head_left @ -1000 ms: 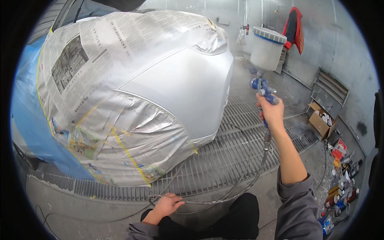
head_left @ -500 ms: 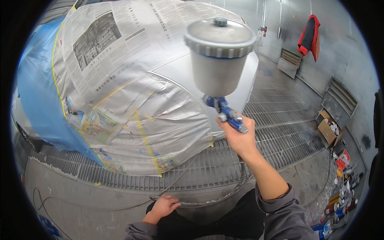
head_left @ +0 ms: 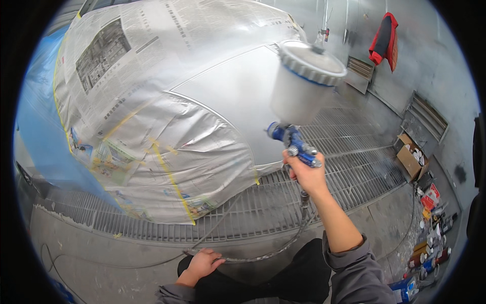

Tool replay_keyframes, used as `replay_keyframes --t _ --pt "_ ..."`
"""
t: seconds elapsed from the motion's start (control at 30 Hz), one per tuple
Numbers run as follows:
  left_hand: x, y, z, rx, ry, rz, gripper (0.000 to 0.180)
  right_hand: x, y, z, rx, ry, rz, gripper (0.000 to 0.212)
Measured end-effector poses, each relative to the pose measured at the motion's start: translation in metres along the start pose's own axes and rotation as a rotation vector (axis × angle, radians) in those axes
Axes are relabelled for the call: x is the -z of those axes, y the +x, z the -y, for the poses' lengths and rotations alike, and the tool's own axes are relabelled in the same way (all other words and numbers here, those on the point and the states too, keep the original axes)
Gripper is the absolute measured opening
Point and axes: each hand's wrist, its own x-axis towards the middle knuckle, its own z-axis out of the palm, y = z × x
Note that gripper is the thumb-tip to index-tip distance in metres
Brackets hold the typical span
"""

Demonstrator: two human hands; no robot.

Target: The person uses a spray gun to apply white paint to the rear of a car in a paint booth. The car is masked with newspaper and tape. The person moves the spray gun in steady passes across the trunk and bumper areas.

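A blue paint spray gun (head_left: 298, 146) with a large pale lidded cup (head_left: 304, 86) on top is gripped in my right hand (head_left: 308, 172), tilted to the right. Its nozzle faces the bare silver panel (head_left: 238, 86) of a car. Newspaper sheets (head_left: 192, 167) held with yellow tape cover the rest of this end of the body, wheel area included. My left hand (head_left: 202, 263), low over my lap, is closed around the spray-stained air hose (head_left: 268, 256), which runs up to the gun's handle.
Blue film (head_left: 40, 121) drapes the car's left side. Metal floor grating (head_left: 354, 167) runs below the car. Along the right wall stand an open cardboard box (head_left: 411, 158) and several paint cans and bottles (head_left: 430, 253); a red-and-black jacket (head_left: 386, 43) hangs above. A thin cable lies at left.
My right hand has moved the spray gun right, and its cup now leans to the right, uncovering more of the silver panel. The left hand keeps its hold on the hose.
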Motion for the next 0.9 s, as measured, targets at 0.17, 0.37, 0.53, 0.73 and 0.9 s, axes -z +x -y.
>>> replay_keyframes --t 0.17,0.37,0.53,0.73,0.9 --pt "-0.008 0.035 -0.027 -0.073 0.001 -0.039 0.027 0.068 0.018 -0.004 0.049 -0.047 -0.126 0.019" --pt "-0.014 0.061 -0.047 -0.081 0.023 -0.049 0.028 0.126 0.044 -0.016 0.076 -0.048 -0.258 0.026" --pt "-0.013 0.071 -0.051 -0.052 0.035 -0.094 0.027 0.151 0.059 -0.03 0.092 -0.064 -0.406 0.027" --pt "-0.016 0.055 -0.034 0.007 0.051 -0.105 0.025 0.12 0.026 -0.063 0.151 -0.099 -0.468 0.018" --pt "-0.015 0.027 -0.014 0.029 0.043 -0.081 0.025 0.057 -0.019 -0.058 0.173 -0.106 -0.239 0.022"
